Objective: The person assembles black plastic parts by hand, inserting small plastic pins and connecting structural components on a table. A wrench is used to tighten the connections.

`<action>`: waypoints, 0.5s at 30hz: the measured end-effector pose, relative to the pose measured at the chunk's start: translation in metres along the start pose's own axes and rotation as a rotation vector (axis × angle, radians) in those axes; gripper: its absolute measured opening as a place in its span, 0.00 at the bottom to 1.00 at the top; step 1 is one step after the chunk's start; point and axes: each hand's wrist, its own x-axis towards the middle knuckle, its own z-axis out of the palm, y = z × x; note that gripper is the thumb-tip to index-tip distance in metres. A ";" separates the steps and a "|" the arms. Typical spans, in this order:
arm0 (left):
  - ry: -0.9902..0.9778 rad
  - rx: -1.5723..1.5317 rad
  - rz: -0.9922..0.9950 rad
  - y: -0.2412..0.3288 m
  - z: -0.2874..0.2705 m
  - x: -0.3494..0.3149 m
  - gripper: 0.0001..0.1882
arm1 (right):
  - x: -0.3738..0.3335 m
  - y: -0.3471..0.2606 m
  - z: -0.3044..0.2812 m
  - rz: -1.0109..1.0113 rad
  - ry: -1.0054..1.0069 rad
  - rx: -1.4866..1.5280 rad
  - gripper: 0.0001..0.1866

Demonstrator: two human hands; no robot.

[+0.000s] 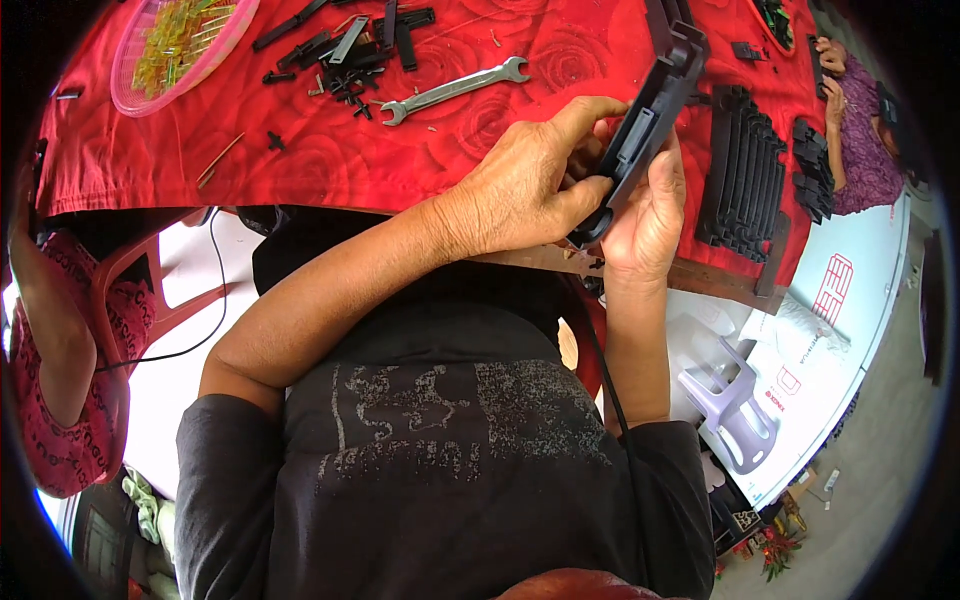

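Both my hands hold a long black plastic part (655,95), tilted upright over the front edge of the table. A narrow lighter grey strip lies in a slot along its side. My left hand (525,180) is closed about the lower left of the part, thumb and forefinger against it. From the other side my right hand (645,215) grips it, thumb along its edge and the other fingers partly hidden behind it. Further left on the red cloth lie an open-end wrench (455,90) and a loose heap of small black plastic pieces (355,60).
A pink basket (122,75) of yellow-green pieces stands far left on the red tablecloth (330,150). Rows of black slatted parts (742,175) lie right of my hands. People sit at both sides. A lilac plastic stool (735,410) is below right.
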 end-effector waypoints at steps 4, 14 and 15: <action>0.014 0.024 0.006 0.001 0.001 0.000 0.31 | 0.003 -0.001 -0.005 0.009 0.000 -0.030 0.22; 0.087 0.096 0.053 -0.005 0.005 0.002 0.25 | 0.008 0.000 -0.018 -0.014 -0.112 -0.029 0.36; 0.095 0.091 0.055 -0.005 0.005 0.002 0.25 | 0.009 0.001 -0.019 -0.012 -0.112 -0.030 0.36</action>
